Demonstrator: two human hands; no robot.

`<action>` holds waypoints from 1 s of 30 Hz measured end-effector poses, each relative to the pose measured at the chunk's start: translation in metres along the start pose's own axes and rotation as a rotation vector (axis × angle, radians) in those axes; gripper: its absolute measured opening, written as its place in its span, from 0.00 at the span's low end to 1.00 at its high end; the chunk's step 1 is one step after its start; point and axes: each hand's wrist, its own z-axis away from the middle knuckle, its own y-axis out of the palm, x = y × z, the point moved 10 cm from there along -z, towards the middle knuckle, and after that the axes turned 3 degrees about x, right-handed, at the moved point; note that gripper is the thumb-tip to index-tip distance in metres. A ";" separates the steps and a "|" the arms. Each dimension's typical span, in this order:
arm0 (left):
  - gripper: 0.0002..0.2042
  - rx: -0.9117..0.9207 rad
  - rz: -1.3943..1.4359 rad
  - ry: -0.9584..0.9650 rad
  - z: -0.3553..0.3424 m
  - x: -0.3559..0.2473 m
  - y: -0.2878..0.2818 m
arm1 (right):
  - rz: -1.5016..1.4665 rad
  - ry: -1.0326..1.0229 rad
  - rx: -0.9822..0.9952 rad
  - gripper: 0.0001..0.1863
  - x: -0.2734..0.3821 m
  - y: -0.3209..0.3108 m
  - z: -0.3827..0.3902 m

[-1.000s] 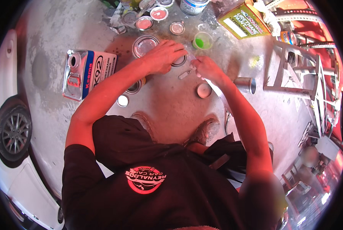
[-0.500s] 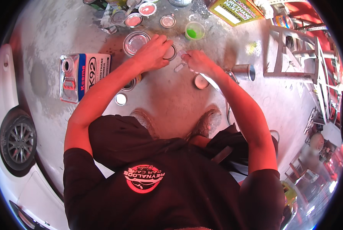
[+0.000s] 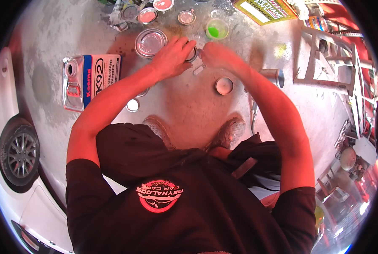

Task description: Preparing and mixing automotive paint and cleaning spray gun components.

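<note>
My left hand (image 3: 175,56) is curled over a small round can (image 3: 192,55), with its fingers across the lid and along the side. Most of that can is hidden under the hand. Close by on its right, my right hand (image 3: 214,55) is closed in a fist, its fingertips near the can's rim. Whatever it grips is too small and blurred to name. Just below it is a small pale strip (image 3: 198,70). A larger round can with a metal lid (image 3: 151,43) stands beyond my left wrist.
A rectangular thinner tin (image 3: 91,80) stands left. A clear cup of green liquid (image 3: 217,29), pinkish lids (image 3: 147,16) and a yellow-green tin (image 3: 263,12) lie ahead. A round lid (image 3: 224,85), metal cylinder (image 3: 273,78) and stool frame (image 3: 324,59) are right; a white car (image 3: 17,156) is left.
My right hand has turned at the can's rim, its fingers now facing away and blurred. The left hand stays on the can. The whole view has shifted slightly.
</note>
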 end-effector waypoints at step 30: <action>0.30 0.004 -0.200 0.037 0.005 -0.004 0.009 | -0.670 0.035 0.146 0.29 -0.009 0.041 0.010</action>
